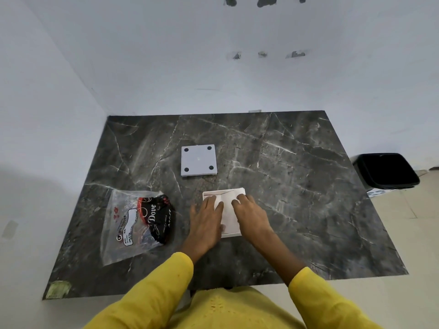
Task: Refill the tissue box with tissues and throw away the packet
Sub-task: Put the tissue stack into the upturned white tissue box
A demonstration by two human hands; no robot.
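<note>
A white square tissue box (228, 230) lies open on the dark marble table (297, 186), filled with folded white tissues (228, 205). My left hand (206, 222) and my right hand (249, 213) both rest flat on the tissues, fingers spread, pressing down. The box's white lid or base plate (199, 160), with four dark round feet, lies further back on the table. To the left lies the clear plastic tissue packet (129, 224), crumpled, with red and black print.
A black waste bin (386, 170) stands on the floor past the table's right edge. White walls close the back and left sides. A scrap of greenish tape (58, 288) sticks to the table's near left corner.
</note>
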